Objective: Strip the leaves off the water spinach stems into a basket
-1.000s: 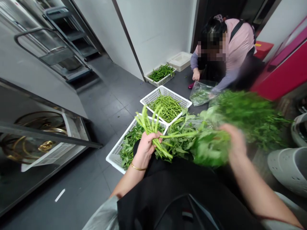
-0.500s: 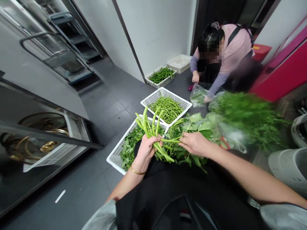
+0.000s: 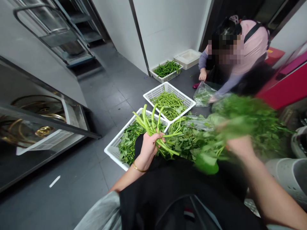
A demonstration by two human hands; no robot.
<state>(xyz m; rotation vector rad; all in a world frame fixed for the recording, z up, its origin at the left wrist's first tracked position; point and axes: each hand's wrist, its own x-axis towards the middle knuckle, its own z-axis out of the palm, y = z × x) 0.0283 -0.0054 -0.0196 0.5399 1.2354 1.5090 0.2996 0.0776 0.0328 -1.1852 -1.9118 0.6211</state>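
I record the left hand (image 3: 150,147) clenched around a bundle of pale green, ribbed vegetable stems (image 3: 150,123), which fan upward from the fist; a thin gold bangle (image 3: 138,168) sits at that wrist. The right hand (image 3: 240,147) is motion-blurred, so I cannot tell how far its fingers are closed; a leafy bunch of greens (image 3: 247,127) is at that hand, its soft leaves smeared by the blur. Both hands are over a black apron (image 3: 168,191), and the stems are directly above the nearer white lattice basket (image 3: 112,153), which holds matte, pointed leaves. Beside it, a second lattice basket (image 3: 168,88) holds slender green beans, its corner meeting the first. Further leaves and a clear plastic bag (image 3: 200,123) lie to the right of these baskets. Dark grey tile flooring (image 3: 79,198) gives open room to the left, up to a stainless steel unit (image 3: 43,38). A co-worker (image 3: 242,48) in a pink top bends near the far wall, one hand (image 3: 202,75) low and near a second clear plastic bag (image 3: 203,94). A red cabinet (image 3: 285,86) bounds the right side.
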